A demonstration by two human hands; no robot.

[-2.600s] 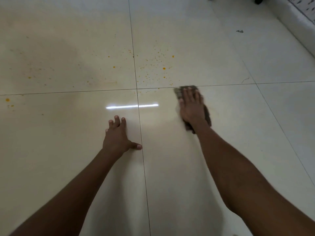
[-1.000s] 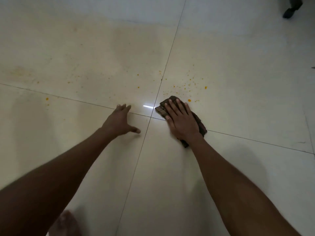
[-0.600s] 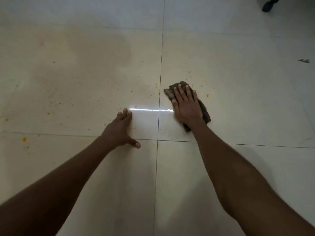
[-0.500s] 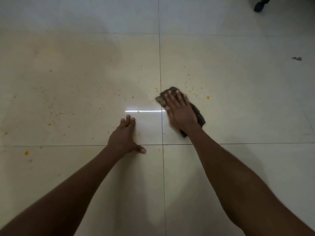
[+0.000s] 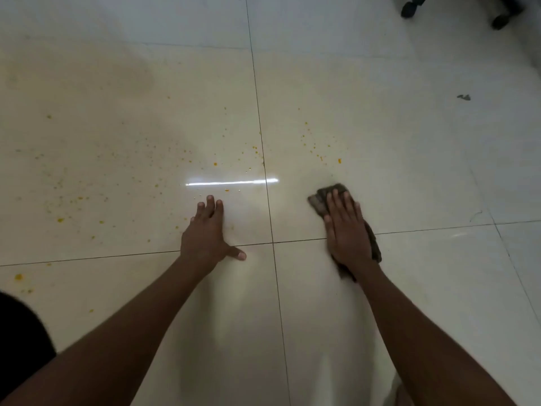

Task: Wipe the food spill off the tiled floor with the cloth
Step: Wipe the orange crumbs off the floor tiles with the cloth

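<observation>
Orange-yellow food specks (image 5: 320, 156) lie scattered over the cream tiled floor (image 5: 409, 171), thickest left of the vertical grout line (image 5: 265, 177) and in a small cluster just beyond the cloth. A dark brown cloth (image 5: 317, 200) lies flat on the tile right of that line. My right hand (image 5: 347, 232) presses on it with straight fingers, covering most of it. My left hand (image 5: 206, 234) rests flat on the floor left of the grout line, fingers straight and thumb spread, holding nothing.
Black chair castors (image 5: 409, 8) stand at the far right top. A small dark scrap (image 5: 464, 97) lies on the floor to the right. A bright light reflection (image 5: 231, 182) streaks the tile ahead of my left hand. Dark clothing (image 5: 20, 332) shows at the lower left.
My right hand has dragged the cloth toward me and to the right, away from the specks near the grout line. My left hand stays planted on the floor.
</observation>
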